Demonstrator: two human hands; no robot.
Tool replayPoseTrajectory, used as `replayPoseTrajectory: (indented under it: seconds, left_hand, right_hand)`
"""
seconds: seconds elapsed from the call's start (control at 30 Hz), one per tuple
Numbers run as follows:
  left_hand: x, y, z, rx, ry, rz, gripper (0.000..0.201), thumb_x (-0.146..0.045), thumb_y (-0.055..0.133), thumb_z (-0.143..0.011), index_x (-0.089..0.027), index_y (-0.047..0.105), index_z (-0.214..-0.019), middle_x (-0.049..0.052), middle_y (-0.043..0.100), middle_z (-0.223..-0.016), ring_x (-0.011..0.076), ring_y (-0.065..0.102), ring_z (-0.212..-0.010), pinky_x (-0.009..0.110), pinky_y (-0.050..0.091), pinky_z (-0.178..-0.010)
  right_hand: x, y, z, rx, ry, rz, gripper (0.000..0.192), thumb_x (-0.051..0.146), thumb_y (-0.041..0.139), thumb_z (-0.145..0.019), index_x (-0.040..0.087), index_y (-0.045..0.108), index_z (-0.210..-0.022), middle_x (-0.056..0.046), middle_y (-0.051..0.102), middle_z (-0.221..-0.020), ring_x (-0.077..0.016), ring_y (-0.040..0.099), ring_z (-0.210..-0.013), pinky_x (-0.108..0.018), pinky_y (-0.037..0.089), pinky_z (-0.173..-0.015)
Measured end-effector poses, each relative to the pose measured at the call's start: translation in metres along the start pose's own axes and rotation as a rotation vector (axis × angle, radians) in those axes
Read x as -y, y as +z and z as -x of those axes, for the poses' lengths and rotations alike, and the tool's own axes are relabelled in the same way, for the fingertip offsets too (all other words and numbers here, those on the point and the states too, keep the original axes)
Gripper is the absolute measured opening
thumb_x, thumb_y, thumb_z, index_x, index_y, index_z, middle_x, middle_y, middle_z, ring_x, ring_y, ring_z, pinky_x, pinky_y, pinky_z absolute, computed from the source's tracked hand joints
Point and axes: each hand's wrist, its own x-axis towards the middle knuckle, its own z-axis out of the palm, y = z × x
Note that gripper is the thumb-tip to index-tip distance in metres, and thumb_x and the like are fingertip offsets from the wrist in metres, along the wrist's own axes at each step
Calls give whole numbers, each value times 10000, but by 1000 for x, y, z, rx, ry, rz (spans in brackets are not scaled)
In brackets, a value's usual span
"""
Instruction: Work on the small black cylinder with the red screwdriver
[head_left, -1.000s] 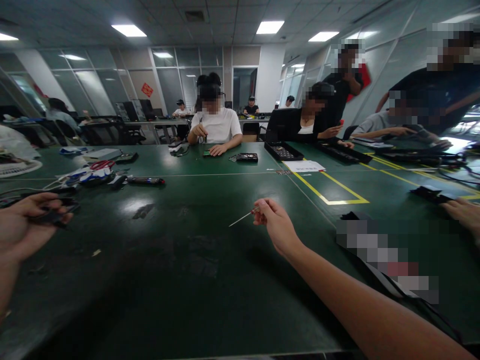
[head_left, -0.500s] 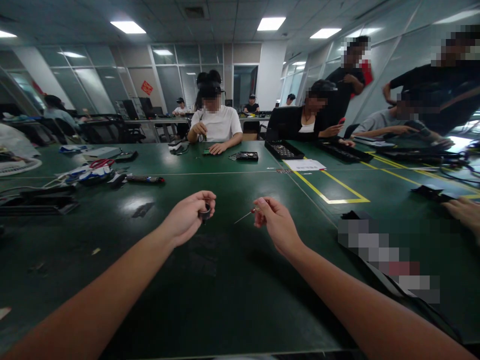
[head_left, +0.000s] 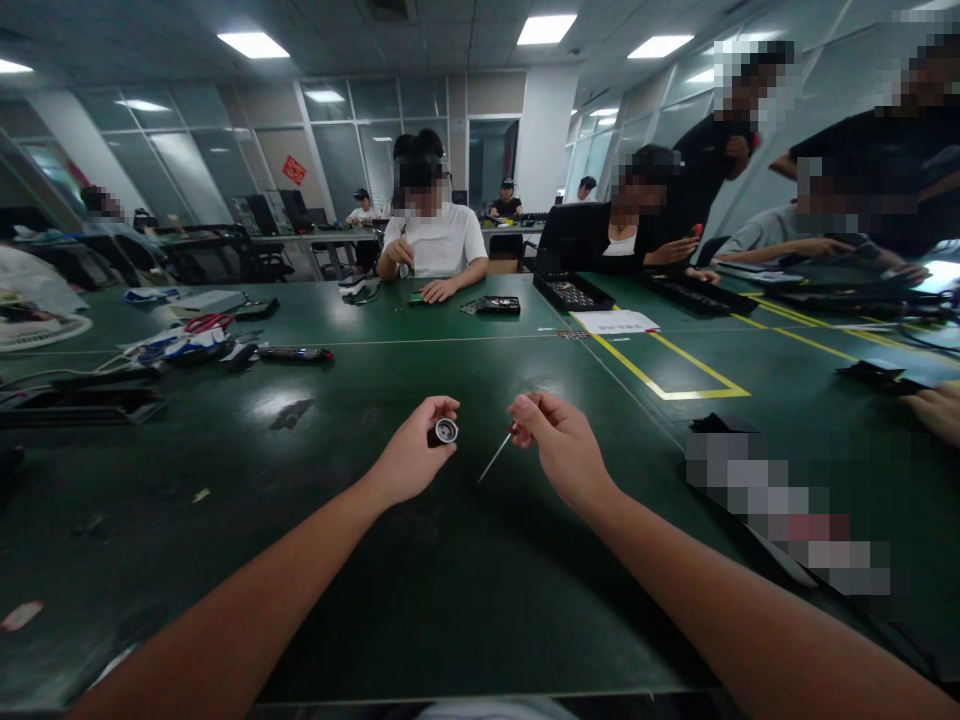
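1. As far along as we can judge, both pieces are in hand: we have the short black cylinder with a silver-rimmed round end point(head_left: 445, 432) and the thin metal-shafted screwdriver with a reddish handle point(head_left: 495, 458) raised above the dark green tabletop point(head_left: 420, 620)
2. We see no contact between them yet; the shaft's tip hangs to the right of the cylinder and nearer to us, so the work of tool on part seems undone, and how much is left we cannot tell
3. Our left hand point(head_left: 409, 455) closes on the cylinder, fingers curled round its far side and thumb at its near side, the silver-rimmed end turned towards us
4. Our right hand point(head_left: 566, 440) pinches the screwdriver by its handle, mostly hidden in the fingers, the shaft slanting down to the near left
5. The cylinder sits at the left fingertips, well apart from the right-hand grip
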Motion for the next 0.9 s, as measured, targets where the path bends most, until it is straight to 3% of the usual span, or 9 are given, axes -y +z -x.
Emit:
replayPoseTrajectory:
  seconds: [0.13, 0.23, 0.37, 0.53, 0.9]
  left_hand:
    - [3, -2, -1, 4, 36, -107, 321, -100, 711, -771, -202, 694, -1075, 61, 668, -1135, 229, 622, -1069, 397, 452, -1010]
    - [7, -1, -1, 40, 38, -57, 429, -122, 733, -788, -245, 684, -1196, 46, 691, -1178, 223, 637, -1098, 413, 440, -1051]
    - [9, 2, 0, 71, -7, 70, 631, -86, 754, -762, -244, 580, -1347, 54, 705, -1198, 219, 650, -1128, 424, 442, -1071]
    - [7, 4, 0, 53, -49, 127, 440, -79, 769, -737, -182, 669, -1153, 78, 708, -1196, 224, 668, -1098, 407, 488, -1026]
    - [15, 3, 2, 32, 92, -42, 413, -155, 786, -773, -266, 725, -1166, 30, 718, -1187, 220, 646, -1126, 397, 442, -1067]
  right_hand:
    - [-1, 1, 1, -11, -38, -155, 284, 474, 631, -907, 198, 679, -956, -16, 675, -790, -157, 636, -697, -329, 529, -692]
    - [-3, 2, 1, -13, -44, -183, 265, 452, 635, -908, 203, 675, -988, -27, 691, -852, -167, 662, -757, -344, 553, -731]
    - [-8, 2, 0, 4, -68, -77, 251, 437, 614, -927, 200, 661, -992, -26, 693, -832, -164, 657, -738, -346, 554, -730]
    - [-8, 0, 1, 8, -91, 46, 247, 425, 584, -949, 197, 650, -1014, -34, 703, -840, -165, 663, -735, -344, 558, -731]
    - [-5, 0, 5, 11, -131, 166, 234, 416, 560, -969, 210, 630, -1057, -44, 717, -898, -181, 690, -797, -361, 556, -774]
